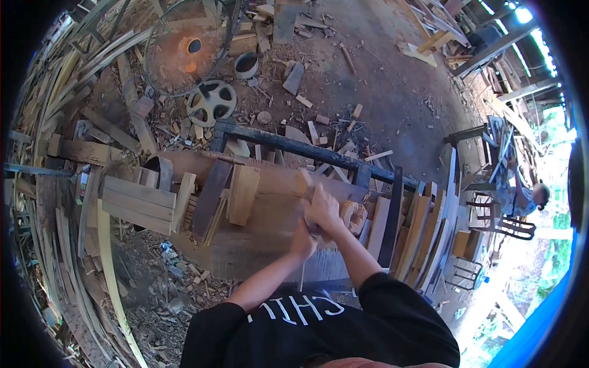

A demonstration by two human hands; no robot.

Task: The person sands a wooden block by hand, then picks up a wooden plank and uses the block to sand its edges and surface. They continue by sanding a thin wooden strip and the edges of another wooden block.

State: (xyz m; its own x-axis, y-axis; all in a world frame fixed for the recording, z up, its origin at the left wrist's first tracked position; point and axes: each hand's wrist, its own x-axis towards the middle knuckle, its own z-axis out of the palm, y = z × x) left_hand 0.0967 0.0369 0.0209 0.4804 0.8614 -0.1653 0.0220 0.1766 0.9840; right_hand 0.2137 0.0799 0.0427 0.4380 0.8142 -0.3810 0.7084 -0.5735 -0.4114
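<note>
My right hand [324,210] is closed over the workbench, its fingers wrapped round a small pale piece of wood [304,180] whose end sticks out past the knuckles. Just below and touching it, my left hand [303,243] is also closed, smeared a little by motion; what lies in its fingers is hidden. Both hands are above the bare middle of the wooden bench [276,211]. To the right of my right hand sit some carved light wood pieces [354,216]. On the left a thick pale board [243,196] lies beside a dark plank [212,199].
Upright boards [423,230] line the bench's right end, with slatted wood [138,205] at its left. Behind runs a dark beam [288,146]. Beyond are offcuts, a spoked wheel [211,103], a bucket [246,65] and a fan [184,49]. Another person [521,197] sits far right.
</note>
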